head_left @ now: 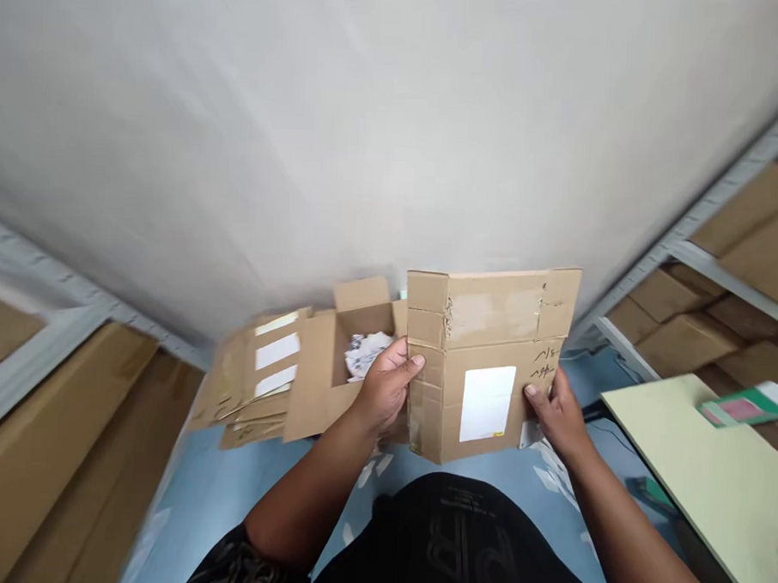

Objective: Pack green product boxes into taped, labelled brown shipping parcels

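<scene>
A flattened cardboard box (489, 365) is held up in front of me, with a white label (487, 404), handwriting at its right side and worn tape marks along the top. My left hand (388, 382) pinches its left edge, thumb on the near face. At the right edge, my right hand (555, 410) grips it the same way. Behind my left hand stands an open carton (314, 374) with crumpled white paper (364, 352) inside. Farther left, a stack of flattened cardboard (262, 372) leans against the wall.
Shelving with cardboard boxes (689, 339) lines the right side, and more boxes (66, 432) fill a shelf at left. A pale table (697, 460) at right carries a green and pink packet (741, 408). Paper scraps (552, 470) lie on the blue floor (225, 499).
</scene>
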Demonstrator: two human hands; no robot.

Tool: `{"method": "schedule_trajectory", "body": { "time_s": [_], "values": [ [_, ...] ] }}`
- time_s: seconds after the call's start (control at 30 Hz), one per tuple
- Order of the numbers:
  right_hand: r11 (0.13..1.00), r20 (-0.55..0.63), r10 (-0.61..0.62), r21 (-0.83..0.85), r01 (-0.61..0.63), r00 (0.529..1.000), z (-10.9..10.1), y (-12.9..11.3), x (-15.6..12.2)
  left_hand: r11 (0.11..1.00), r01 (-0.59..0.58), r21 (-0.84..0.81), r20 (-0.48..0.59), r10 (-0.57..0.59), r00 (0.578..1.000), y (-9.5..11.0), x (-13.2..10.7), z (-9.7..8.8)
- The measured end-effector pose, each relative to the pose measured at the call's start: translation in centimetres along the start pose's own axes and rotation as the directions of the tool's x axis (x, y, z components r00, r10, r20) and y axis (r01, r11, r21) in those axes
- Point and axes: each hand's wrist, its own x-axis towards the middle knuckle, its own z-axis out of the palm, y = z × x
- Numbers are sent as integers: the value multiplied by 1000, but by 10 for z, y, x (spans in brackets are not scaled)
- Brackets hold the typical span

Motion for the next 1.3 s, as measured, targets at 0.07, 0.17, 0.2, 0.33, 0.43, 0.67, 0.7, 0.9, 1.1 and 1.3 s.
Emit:
{"method": "schedule_trajectory", "body": {
  "time_s": [0.07, 0.17, 0.2, 0.33, 0.43, 0.67, 0.7, 0.9, 1.1, 1.3],
  "values": [
    [990, -76, 104, 100, -96, 992, -51, 7, -7, 999, 51, 6, 59, -51, 997, -32, 15, 42],
    [970, -204, 194, 186, -157, 960, -127, 18, -22, 996, 42, 83, 124, -52, 991, -81, 41, 103],
    [971, -238, 198, 179, -158, 951, -150, 21, -28, 993, 33, 116, 144, -50, 988, -98, 49, 122],
    [976, -357, 213, 127, -178, 909, -229, 35, -53, 963, 33, 268, 253, -104, 962, -163, 78, 190],
    [965, -461, 261, 140, -221, 848, -270, 51, -70, 926, 14, 377, 361, -161, 919, -206, 101, 228],
    [965, -699, 200, 21, -260, 687, -344, 80, -97, 857, -81, 509, 584, -275, 764, -280, 164, 309],
    [949, -761, 140, -79, -304, 633, -355, 77, -98, 833, -140, 535, 615, -270, 741, -288, 173, 321],
    [617, -660, -161, -648, -447, 734, -388, 44, -72, 718, -527, 453, 864, -210, 457, -327, 218, 390],
    [664, -800, 64, -412, -624, 596, -393, 61, -29, 740, -626, 244, 966, -133, 220, -361, 262, 443],
    [840, -952, 198, 42, -542, 234, -408, 89, -63, 815, -352, 460, 769, -168, 617, -424, 313, 453]
  ]
}}
